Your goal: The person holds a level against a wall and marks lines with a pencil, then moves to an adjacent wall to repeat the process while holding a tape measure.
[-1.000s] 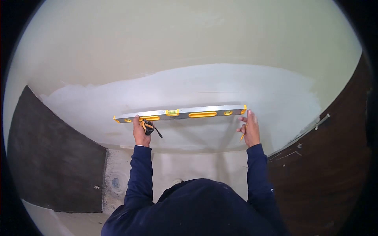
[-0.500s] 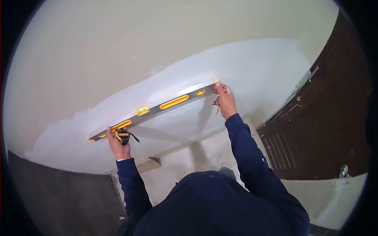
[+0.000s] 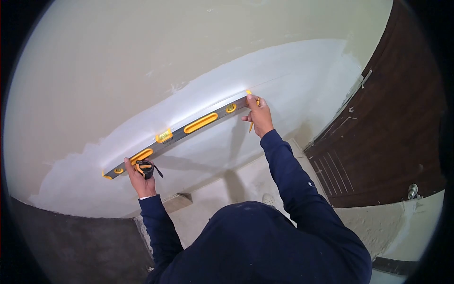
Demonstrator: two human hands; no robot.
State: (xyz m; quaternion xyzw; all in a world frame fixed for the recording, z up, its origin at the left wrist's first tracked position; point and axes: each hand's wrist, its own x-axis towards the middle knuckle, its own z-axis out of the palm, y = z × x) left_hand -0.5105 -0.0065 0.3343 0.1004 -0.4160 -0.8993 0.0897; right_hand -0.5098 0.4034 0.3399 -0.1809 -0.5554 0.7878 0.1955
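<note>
A long grey spirit level [image 3: 189, 127] with yellow grips and end caps lies flat against the white plastered patch of wall [image 3: 293, 71]. My left hand [image 3: 138, 179] presses its left end and also holds a yellow and black tape measure [image 3: 144, 168]. My right hand [image 3: 257, 116] holds the level's right end and has a yellow pencil [image 3: 251, 126] between its fingers. In the picture the level slopes up from lower left to upper right.
Above the white patch the wall is beige [image 3: 118, 57]. A dark brown door [image 3: 392, 132] stands at the right, with a metal handle [image 3: 413, 191] low on it. Dark grey cladding [image 3: 71, 241] covers the lower left. My dark blue sleeves and hood fill the bottom.
The view has swung to the right, so the level now looks tilted and the door shows more. Both hands stay on the level's ends, which shifted slightly left in the picture since half a second ago.
</note>
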